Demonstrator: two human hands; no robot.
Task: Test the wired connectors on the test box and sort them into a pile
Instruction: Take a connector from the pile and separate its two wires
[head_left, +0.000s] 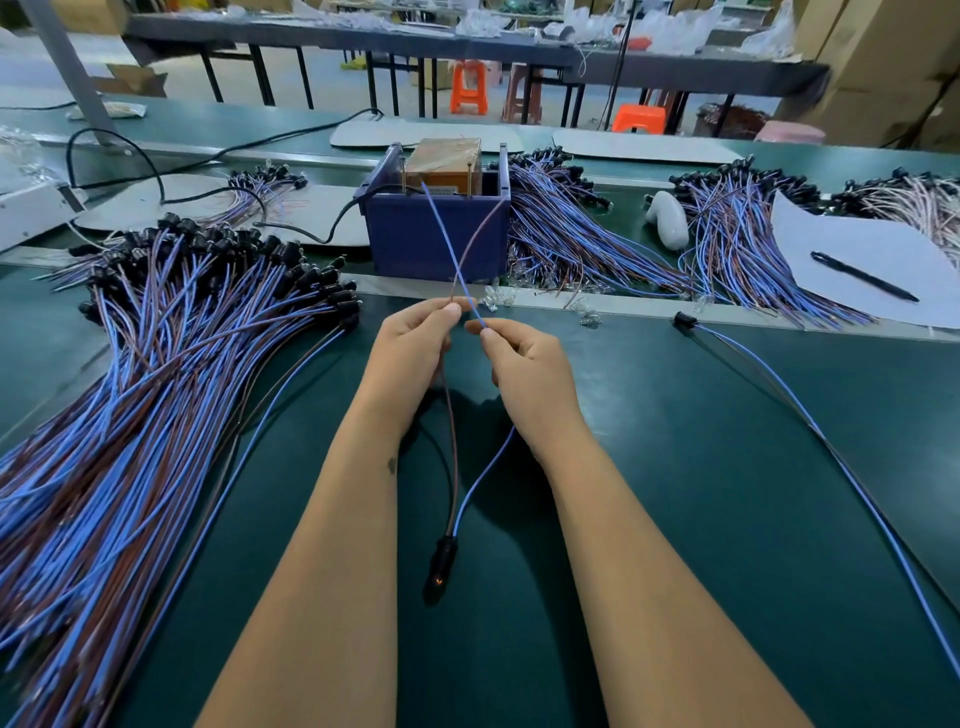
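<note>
Head view, from your left: the sorted pile (156, 364) of blue and brown wired connectors fans across the green mat (675, 467), black plugs at the far end, wire tails running back toward you. It lies well to the left of both hands, nearer your left hand.

Your left hand (410, 353) pinches the brown wire (480, 231) between thumb and forefinger, the other fingers curled beneath. Just beside it, your right hand (524, 369) pinches the blue wire (441, 228) the same way. The two leads cross right above your fingertips and run up and away from you, so the blue end reaches the left pin and the brown end the right pin of the test box (436, 228), which stands straight ahead, beyond both hands.

Below your hands the wires hang toward you and meet at the black connector (441, 569), which rests on the mat between your forearms, long axis pointing nearly along your line of sight. A small orange glow shows near its tip, which I take for a pass.

If so, the coming move goes leftward, and the connector should land lengthwise with the rest of the pile.

Farther right lie a single loose connector (684, 321) and the untested bundles (597, 234).
</note>
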